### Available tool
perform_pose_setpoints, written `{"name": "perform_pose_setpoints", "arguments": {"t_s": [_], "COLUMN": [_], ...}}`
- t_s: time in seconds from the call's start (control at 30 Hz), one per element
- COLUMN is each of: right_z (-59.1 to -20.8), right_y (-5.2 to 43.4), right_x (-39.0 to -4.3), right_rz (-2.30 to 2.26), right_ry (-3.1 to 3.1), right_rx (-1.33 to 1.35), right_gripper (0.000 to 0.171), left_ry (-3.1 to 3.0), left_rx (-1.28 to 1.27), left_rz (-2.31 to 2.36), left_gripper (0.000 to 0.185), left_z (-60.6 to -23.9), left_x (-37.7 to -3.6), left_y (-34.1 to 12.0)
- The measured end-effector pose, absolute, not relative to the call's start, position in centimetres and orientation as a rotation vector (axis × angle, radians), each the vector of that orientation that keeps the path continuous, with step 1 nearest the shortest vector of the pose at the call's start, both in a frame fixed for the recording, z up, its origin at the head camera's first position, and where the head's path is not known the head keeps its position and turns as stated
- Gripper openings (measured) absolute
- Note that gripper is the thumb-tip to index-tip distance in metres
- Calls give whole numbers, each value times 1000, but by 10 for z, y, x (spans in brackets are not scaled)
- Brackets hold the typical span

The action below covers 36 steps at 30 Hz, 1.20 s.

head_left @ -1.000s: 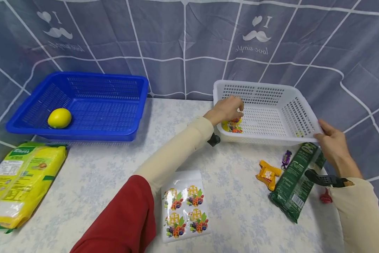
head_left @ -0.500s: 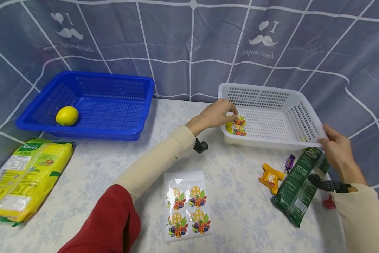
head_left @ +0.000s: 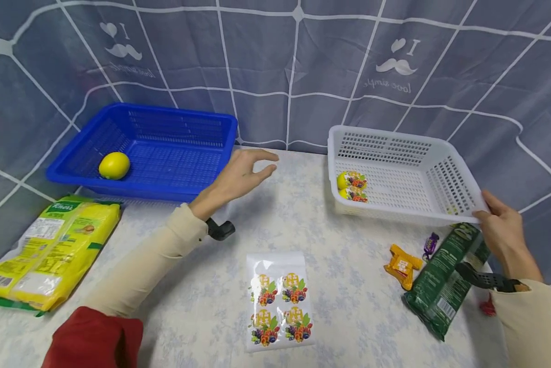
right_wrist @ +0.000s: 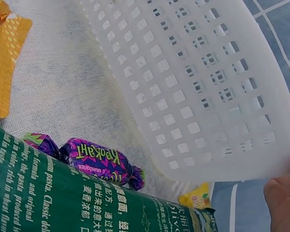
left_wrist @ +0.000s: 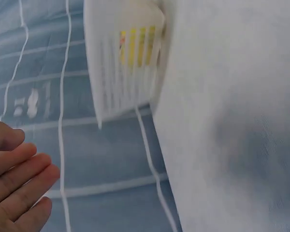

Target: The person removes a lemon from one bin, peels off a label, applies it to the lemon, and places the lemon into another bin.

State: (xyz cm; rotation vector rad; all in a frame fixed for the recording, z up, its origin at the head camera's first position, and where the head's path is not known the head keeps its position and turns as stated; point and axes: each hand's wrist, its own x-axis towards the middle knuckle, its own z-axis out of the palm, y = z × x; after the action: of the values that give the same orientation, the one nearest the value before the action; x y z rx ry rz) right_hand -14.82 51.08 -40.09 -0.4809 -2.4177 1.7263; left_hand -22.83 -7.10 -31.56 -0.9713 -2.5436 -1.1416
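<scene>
Our right hand (head_left: 503,227) pinches the white basket (head_left: 397,186), likely light, stiff, best held by rim (right_wrist: 284,123); our left hand (head_left: 240,176), half-spread, is empty.

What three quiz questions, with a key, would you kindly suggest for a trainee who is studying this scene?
1. Multiple choice. The right hand grips the rim of what?
A) the Knorr bag
B) the white plastic basket
C) the orange-wrapped candy

2. True or false? The left hand is apart from the lemon in the blue plastic basket.

3. Count. How many fruit-print stickers show on the sheet lying on the table?

Key: 1 B; 2 true; 3 four.
</scene>
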Motion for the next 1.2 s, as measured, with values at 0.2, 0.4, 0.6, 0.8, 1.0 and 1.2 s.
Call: {"name": "perform_pose_setpoints", "arguments": {"t_s": [0.2,0.4,0.6,0.8,1.0,1.2], "right_z": [-379,-343,-327,-310,-301,-308], "right_y": [479,421,355,268,180,96], "right_x": [-139,-137,-162,-181,-203,-219], "right_rz": [1254,1017,946,993,1138,1274], "right_ry": [-2643,-2473,-2486,-2662,-2836,-2908], "right_rx": [-607,-719,-377,51,307,484], "right_gripper": [62,64,60,63,66,67], "left_ry": [-2487,-2537,-2652,-2935,-3067,-3205], "left_rx": [-772,-459,-175,-37,29,3], "left_rz": [-1063,-922,-773,-768,-796,-755], "left_gripper": [26,30,35,44,49,50], "left_z": [-309,-303,-302,-306,-304,-307], "left_x": [-213,-210,-211,-218,-234,-246], "left_y": [-138,-209,-278,-323,-348,-359]}}
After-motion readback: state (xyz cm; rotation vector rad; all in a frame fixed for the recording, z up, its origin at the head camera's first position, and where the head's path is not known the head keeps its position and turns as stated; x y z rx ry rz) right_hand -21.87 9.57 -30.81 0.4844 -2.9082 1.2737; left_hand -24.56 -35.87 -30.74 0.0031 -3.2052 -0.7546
